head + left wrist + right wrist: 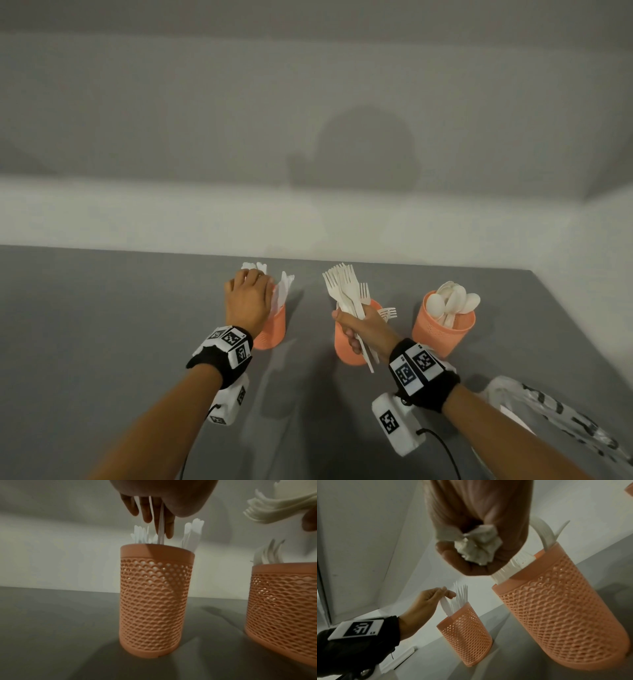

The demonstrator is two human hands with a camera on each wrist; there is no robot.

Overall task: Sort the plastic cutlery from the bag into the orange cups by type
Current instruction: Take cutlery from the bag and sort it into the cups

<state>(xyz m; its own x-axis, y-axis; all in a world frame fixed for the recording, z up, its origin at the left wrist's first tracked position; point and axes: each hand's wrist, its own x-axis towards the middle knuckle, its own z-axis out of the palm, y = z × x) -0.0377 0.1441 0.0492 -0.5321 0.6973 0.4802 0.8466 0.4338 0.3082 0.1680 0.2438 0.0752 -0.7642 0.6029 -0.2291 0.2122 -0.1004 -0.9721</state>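
Three orange mesh cups stand in a row on the grey table. The left cup (274,330) (157,601) (467,635) holds white knives. My left hand (251,286) (444,593) is over it and pinches the top of one knife (161,526) (445,606), whose lower end is inside the cup. My right hand (356,325) (471,557) grips a bundle of white forks (344,287) (274,511) just above the middle cup (351,349) (565,615), which has a few forks in it. The right cup (443,327) holds spoons (452,301).
A clear plastic bag (555,421) with dark print lies on the table at the near right, beside my right forearm. A pale wall (308,137) rises right behind the cups. Bare grey table (102,325) stretches to the left.
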